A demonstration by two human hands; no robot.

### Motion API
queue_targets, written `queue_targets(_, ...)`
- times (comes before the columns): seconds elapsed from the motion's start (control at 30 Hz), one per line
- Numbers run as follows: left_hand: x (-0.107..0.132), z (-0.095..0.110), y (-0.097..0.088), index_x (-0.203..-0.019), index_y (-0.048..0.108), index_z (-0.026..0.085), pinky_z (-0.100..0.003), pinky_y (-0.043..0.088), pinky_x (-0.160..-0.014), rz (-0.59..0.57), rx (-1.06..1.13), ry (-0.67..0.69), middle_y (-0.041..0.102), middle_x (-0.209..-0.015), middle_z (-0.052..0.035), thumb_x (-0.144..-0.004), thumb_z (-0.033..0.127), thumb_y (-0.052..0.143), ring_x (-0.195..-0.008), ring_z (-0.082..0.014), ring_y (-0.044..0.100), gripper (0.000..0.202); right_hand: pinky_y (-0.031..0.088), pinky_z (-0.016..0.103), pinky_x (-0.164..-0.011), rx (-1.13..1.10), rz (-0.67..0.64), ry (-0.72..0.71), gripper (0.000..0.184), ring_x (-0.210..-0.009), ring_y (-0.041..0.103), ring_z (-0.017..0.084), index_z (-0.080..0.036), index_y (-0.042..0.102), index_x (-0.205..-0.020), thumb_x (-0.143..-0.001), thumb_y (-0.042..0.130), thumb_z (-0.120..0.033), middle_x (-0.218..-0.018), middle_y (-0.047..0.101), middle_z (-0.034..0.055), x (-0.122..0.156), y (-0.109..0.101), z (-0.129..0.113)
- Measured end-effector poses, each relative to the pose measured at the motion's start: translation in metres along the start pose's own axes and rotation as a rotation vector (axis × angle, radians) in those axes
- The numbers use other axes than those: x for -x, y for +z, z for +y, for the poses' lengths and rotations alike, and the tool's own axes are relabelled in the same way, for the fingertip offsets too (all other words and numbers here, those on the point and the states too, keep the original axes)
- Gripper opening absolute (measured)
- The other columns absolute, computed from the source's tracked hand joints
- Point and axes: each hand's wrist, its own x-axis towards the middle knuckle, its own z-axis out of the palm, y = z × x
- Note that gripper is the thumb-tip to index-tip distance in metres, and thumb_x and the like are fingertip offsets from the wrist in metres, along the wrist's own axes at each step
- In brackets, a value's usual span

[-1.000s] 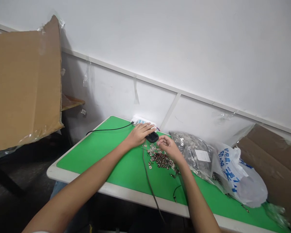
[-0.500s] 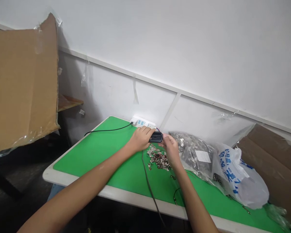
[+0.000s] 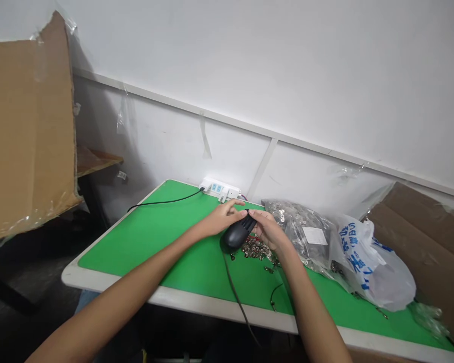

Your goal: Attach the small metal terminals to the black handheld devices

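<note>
A black corded computer mouse (image 3: 239, 233) is held between my two hands, tilted, with its domed top showing. My left hand (image 3: 221, 218) grips its far end with the fingertips. My right hand (image 3: 268, 231) holds it from the other side. Its dark cable (image 3: 234, 287) runs down across the green mat (image 3: 144, 237) and over the table's front edge. Just beneath my right hand lies a heap of small metal terminals (image 3: 257, 248), partly hidden by the hand and the mouse.
A white power strip (image 3: 219, 189) stands at the table's back edge, with a thin black cord (image 3: 162, 201) running left. To the right lie a clear bag of metal parts (image 3: 300, 227) and a white-and-blue plastic bag (image 3: 374, 267). Cardboard sheets stand at both sides.
The mouse has turned from showing its flat ridged side to showing its domed top, and it now tilts toward me. My hands have shifted with it, and the view has tilted slightly.
</note>
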Motion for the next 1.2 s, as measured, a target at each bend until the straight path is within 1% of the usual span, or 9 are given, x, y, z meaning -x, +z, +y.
queue_targets(0.13,-0.008,-0.011,0.009,-0.120,0.066,0.014,-0.025,0.037,-0.055,0.015,0.214,-0.163,0.060,-0.065,0.0015,-0.087,0.051,0.071,-0.057,-0.0140,0.053,0.049,0.057,0.031,-0.070,0.063,-0.003,0.000,0.048,-0.078,0.066,0.020,-0.020,0.072,-0.091,-0.075,0.077,-0.065,-0.086,0.072,0.0049,-0.004,0.006,0.009)
queue_targets(0.3,-0.016,-0.017,0.009,-0.098,0.074,0.012,-0.025,0.043,-0.062,0.101,0.409,-0.272,0.073,-0.082,-0.0061,-0.084,0.032,0.070,-0.066,-0.0139,0.060,0.025,0.057,0.035,-0.074,0.129,0.184,-0.050,0.047,-0.072,0.065,0.019,-0.020,0.072,-0.099,-0.074,0.075,-0.059,-0.077,0.067,0.0018,-0.015,-0.006,0.018)
queue_targets(0.4,-0.016,-0.017,0.008,-0.088,0.076,0.012,-0.025,0.043,-0.060,0.157,0.424,-0.335,0.073,-0.079,-0.0063,-0.083,0.025,0.064,-0.064,-0.0140,0.059,0.018,0.057,0.035,-0.075,0.169,0.238,-0.118,0.045,-0.073,0.065,0.018,-0.021,0.070,-0.106,-0.071,0.075,-0.049,-0.080,0.065,0.0001,-0.019,-0.013,0.019)
queue_targets(0.5,-0.014,-0.018,0.008,-0.087,0.077,0.013,-0.026,0.041,-0.057,0.166,0.414,-0.378,0.073,-0.076,-0.0060,-0.081,0.026,0.063,-0.060,-0.0142,0.058,0.020,0.057,0.035,-0.078,0.155,0.234,-0.187,0.049,-0.077,0.066,0.018,-0.023,0.065,-0.114,-0.071,0.074,-0.044,-0.083,0.064,-0.0010,-0.018,-0.011,0.020)
queue_targets(0.57,-0.013,-0.019,0.009,-0.086,0.077,0.013,-0.026,0.040,-0.055,0.150,0.409,-0.387,0.072,-0.073,-0.0058,-0.080,0.028,0.063,-0.058,-0.0144,0.057,0.021,0.057,0.035,-0.077,0.177,0.225,-0.222,0.047,-0.078,0.067,0.019,-0.022,0.062,-0.111,-0.072,0.074,-0.044,-0.082,0.065,-0.0007,-0.016,-0.006,0.020)
queue_targets(0.67,-0.013,-0.022,0.010,-0.085,0.075,0.013,-0.026,0.039,-0.053,0.138,0.404,-0.405,0.070,-0.071,-0.0057,-0.078,0.030,0.065,-0.058,-0.0146,0.057,0.021,0.056,0.035,-0.076,0.344,0.222,-0.301,0.033,-0.081,0.067,0.020,-0.022,0.062,-0.099,-0.077,0.071,-0.045,-0.085,0.069,0.0034,-0.012,0.001,0.021)
queue_targets(0.77,-0.013,-0.024,0.012,-0.087,0.074,0.013,-0.025,0.038,-0.052,0.145,0.404,-0.420,0.068,-0.072,-0.0047,-0.077,0.031,0.067,-0.058,-0.0140,0.056,0.021,0.056,0.037,-0.081,0.541,0.245,-0.394,0.021,-0.087,0.069,0.022,-0.022,0.066,-0.093,-0.084,0.062,-0.040,-0.092,0.073,0.0063,-0.008,0.006,0.019)
queue_targets(0.97,-0.012,-0.023,0.012,-0.088,0.071,0.015,-0.024,0.032,-0.049,0.156,0.376,-0.477,0.062,-0.066,-0.0004,-0.078,0.035,0.069,-0.054,-0.0124,0.051,0.023,0.053,0.042,-0.092,0.713,0.263,-0.461,0.019,-0.096,0.069,0.025,-0.023,0.071,-0.093,-0.089,0.056,-0.034,-0.098,0.076,0.0072,-0.004,0.011,0.016)
queue_targets(1.2,-0.010,-0.021,0.011,-0.085,0.068,0.017,-0.026,0.030,-0.050,0.130,0.362,-0.505,0.058,-0.063,0.0005,-0.080,0.039,0.069,-0.051,-0.0121,0.047,0.023,0.054,0.038,-0.086,0.607,0.209,-0.349,0.024,-0.096,0.069,0.024,-0.023,0.075,-0.094,-0.090,0.058,-0.038,-0.102,0.077,0.0068,-0.003,0.010,0.014)
